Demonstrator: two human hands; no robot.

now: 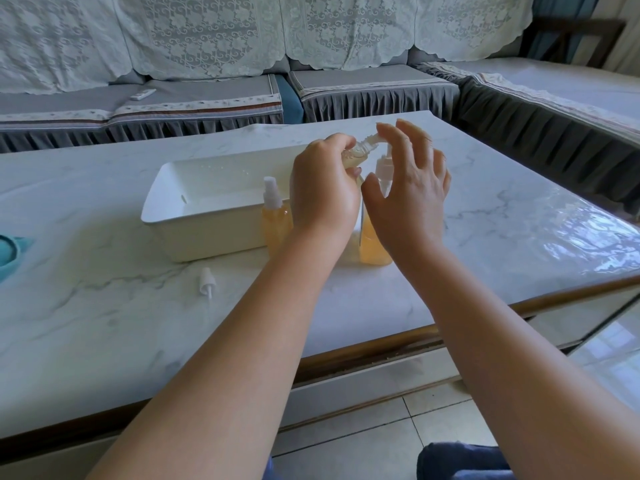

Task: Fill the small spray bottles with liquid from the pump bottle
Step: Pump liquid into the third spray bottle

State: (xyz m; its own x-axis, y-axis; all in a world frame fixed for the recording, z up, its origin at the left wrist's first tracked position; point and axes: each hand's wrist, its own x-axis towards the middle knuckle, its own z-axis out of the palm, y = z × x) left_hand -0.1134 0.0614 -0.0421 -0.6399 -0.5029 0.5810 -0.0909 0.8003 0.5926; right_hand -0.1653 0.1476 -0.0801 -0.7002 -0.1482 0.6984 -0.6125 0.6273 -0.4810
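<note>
My left hand (323, 188) grips a small clear spray bottle (358, 150), uncapped and tilted, its open neck held up against the nozzle of the pump bottle (375, 244). Orange liquid fills the lower part of the pump bottle, which stands on the table mostly hidden behind my hands. My right hand (408, 188) hovers over its white pump head (384, 166) with fingers spread and relaxed, a fingertip at the nozzle. A second small spray bottle (275, 220), filled with orange liquid and capped in white, stands upright just left of my left wrist. A loose white spray cap (206, 282) lies on the table.
A white rectangular tray (207, 216) sits on the marble table (485, 237) behind the bottles. A teal object (10, 252) pokes in at the left edge. A grey sofa (363, 88) with lace covers wraps the far and right sides; a remote (142, 94) lies on it.
</note>
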